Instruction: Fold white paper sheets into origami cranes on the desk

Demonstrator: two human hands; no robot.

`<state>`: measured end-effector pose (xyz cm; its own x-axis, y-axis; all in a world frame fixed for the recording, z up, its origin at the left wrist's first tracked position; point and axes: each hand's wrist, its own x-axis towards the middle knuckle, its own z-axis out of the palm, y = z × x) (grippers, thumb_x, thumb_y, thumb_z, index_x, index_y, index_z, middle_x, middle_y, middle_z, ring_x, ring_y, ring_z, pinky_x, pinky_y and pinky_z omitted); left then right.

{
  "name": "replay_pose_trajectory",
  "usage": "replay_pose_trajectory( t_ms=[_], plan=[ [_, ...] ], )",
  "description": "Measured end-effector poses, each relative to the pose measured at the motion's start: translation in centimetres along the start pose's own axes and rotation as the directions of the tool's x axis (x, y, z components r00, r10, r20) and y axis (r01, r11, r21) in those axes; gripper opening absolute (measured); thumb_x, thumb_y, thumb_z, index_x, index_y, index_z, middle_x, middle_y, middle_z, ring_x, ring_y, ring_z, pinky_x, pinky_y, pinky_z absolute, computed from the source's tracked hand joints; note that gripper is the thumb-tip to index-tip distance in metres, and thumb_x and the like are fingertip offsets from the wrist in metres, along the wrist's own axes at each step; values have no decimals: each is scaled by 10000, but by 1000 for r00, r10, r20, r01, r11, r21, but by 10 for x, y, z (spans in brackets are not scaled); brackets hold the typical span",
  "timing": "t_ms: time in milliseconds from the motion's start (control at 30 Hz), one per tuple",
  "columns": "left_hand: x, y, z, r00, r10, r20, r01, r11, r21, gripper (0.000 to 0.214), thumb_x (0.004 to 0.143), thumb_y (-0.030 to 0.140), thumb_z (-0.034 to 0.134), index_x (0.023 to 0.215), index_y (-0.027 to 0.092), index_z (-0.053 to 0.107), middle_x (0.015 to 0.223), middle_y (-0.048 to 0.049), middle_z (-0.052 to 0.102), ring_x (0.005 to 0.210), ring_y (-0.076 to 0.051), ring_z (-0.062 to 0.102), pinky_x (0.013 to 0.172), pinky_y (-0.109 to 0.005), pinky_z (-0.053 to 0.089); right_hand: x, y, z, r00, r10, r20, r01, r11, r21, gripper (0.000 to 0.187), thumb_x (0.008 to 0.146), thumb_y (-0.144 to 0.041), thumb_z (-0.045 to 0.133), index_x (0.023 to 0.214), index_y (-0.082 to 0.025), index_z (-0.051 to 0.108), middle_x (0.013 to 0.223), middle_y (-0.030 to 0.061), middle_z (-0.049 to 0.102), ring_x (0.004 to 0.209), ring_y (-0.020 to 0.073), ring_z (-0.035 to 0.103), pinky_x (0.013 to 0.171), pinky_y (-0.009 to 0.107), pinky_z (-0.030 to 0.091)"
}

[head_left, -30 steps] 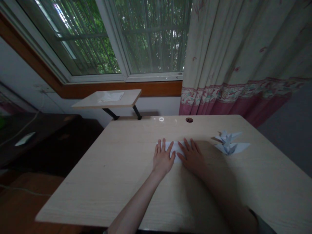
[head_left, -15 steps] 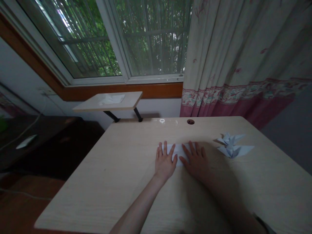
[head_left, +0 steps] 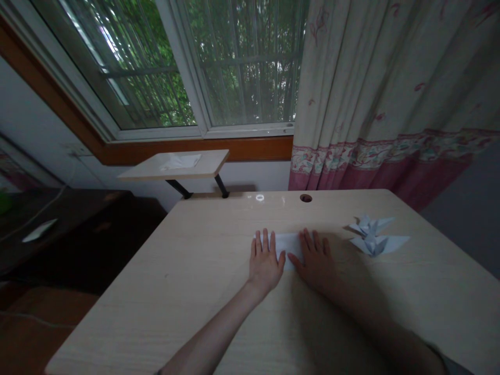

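A folded white sheet of paper (head_left: 288, 242) lies flat on the light wooden table (head_left: 195, 271). My left hand (head_left: 266, 260) rests open on the paper's left part, fingers stretched out and close together. My right hand (head_left: 315, 259) lies flat and open on the paper's right part, fingers pointing away from me. Both palms press down on the sheet, so only the strip between the hands shows. A little to the right of my right hand sit two folded pale-blue paper birds (head_left: 375, 235), untouched.
A small round cable hole (head_left: 305, 198) is near the table's far edge. Behind it are a small side shelf (head_left: 175, 164) with a white sheet on it, a window, and a floral curtain (head_left: 386, 94). A dark cabinet (head_left: 58, 229) stands to the left.
Both hands stayed flat on the paper; the left hand's fingers drew closer together. The camera tilted slightly, shifting the scene down in the view.
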<state>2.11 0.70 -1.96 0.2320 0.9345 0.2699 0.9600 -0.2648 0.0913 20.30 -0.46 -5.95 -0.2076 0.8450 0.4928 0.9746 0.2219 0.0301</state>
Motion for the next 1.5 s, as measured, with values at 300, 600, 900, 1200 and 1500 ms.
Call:
replay_pose_trajectory(
  t_ms=[300,600,900,1200,1500],
  plan=[
    [0,-5,14,999,-30,-34,29,999,-40,689,960,452,431,1473,-5,370,1550,-253,342,1471,-338,293,1192,-497,317,3,-3,-2,998,34,46,-32,999,-40,713,969,-529,420,1440,6,452,1454,302,467,1358,472,419,1093,654,295],
    [-1,-12,3,999,41,-35,-48,978,-204,588,930,261,473,1470,46,387,1560,-203,357,1476,-313,297,1193,-521,313,3,0,2,995,-100,4,100,993,55,503,1009,-380,408,1425,-111,494,1518,201,437,1456,375,305,1154,659,213],
    [3,-20,-23,969,116,-219,-177,943,-282,307,890,113,485,1098,220,685,1298,-50,668,1216,-248,593,1151,-547,364,19,15,-33,906,-424,8,404,867,291,495,972,-396,517,1408,-161,532,1437,116,563,1414,268,410,1177,512,322],
    [11,-33,-31,887,441,-137,-457,791,-406,267,927,238,539,1162,215,663,1271,-56,676,1173,-188,621,1036,-370,494,21,29,-25,899,-425,110,363,860,359,562,957,-452,531,1423,-137,525,1413,153,572,1331,281,520,1104,476,432],
    [8,-31,-39,856,504,-116,-506,773,-383,357,784,293,651,1133,220,641,1232,-52,690,1166,-222,615,1034,-378,461,25,24,-32,930,-367,32,323,853,409,440,987,-377,486,1326,-132,620,1318,145,652,1279,268,574,1049,459,490]
  ],
)
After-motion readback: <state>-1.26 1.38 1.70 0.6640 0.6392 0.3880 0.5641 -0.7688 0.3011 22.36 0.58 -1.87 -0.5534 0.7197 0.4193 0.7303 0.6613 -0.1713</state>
